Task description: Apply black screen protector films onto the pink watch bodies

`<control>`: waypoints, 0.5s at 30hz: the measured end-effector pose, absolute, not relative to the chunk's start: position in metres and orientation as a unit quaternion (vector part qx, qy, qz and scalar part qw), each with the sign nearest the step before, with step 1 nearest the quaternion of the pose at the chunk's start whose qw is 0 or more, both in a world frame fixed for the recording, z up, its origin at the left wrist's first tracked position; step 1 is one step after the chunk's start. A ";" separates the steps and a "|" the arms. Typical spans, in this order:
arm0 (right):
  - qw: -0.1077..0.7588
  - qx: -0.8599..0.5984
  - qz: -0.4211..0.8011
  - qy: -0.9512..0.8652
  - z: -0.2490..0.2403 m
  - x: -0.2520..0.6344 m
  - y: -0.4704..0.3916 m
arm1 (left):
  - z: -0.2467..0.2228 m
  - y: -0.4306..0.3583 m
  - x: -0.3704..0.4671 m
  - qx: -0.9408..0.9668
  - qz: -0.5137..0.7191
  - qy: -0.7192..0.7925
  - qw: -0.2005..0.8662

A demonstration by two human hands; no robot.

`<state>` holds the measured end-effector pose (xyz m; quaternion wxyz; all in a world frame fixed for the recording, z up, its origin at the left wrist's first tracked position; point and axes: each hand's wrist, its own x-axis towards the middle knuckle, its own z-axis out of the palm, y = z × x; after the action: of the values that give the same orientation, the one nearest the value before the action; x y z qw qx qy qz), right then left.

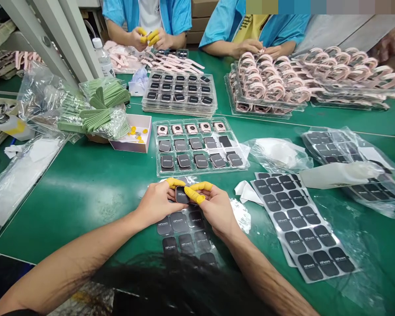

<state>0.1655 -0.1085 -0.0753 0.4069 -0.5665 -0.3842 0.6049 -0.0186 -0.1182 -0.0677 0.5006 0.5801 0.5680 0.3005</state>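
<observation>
Both my hands meet over a sheet of black labelled stickers (186,242) on the green table. My left hand (156,198) grips a small black watch face (181,195) at its left edge, a yellow cot on its forefinger. From the right, my right hand (213,204) pinches the same watch face, with yellow cots on its thumb and forefinger. Just beyond stands a clear tray (202,172); its back row shows pink watch bodies with their undersides up, while the nearer rows hold black watch faces.
Sticker sheets (295,219) and a white bottle (339,174) lie at right. Green straps (110,98) and an open box (148,141) are at left. Stacked trays (181,109) and pink straps (271,79) stand farther back, before two people in blue.
</observation>
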 end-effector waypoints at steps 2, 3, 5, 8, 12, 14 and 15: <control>0.405 -0.562 0.604 -0.394 -0.075 0.166 -0.109 | -0.068 -0.118 -0.019 0.581 0.302 0.568 0.499; 0.405 -0.560 0.604 -0.398 -0.076 0.166 -0.109 | -0.068 -0.118 -0.019 0.581 0.303 0.568 0.498; 0.405 -0.559 0.603 -0.400 -0.076 0.166 -0.109 | -0.069 -0.119 -0.019 0.582 0.305 0.568 0.496; 0.408 -0.561 0.601 -0.396 -0.076 0.165 -0.109 | -0.070 -0.119 -0.020 0.581 0.307 0.567 0.497; 0.412 -0.559 0.600 -0.397 -0.077 0.165 -0.109 | -0.068 -0.119 -0.019 0.579 0.309 0.565 0.500; 0.413 -0.557 0.599 -0.400 -0.078 0.165 -0.109 | -0.067 -0.119 -0.019 0.580 0.308 0.565 0.499; 0.413 -0.556 0.599 -0.402 -0.078 0.165 -0.109 | -0.066 -0.119 -0.019 0.581 0.307 0.566 0.498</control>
<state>0.1646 -0.1091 -0.0779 0.4133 -0.5559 -0.4018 0.5989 -0.0193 -0.1192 -0.0664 0.4983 0.5808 0.5657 0.3073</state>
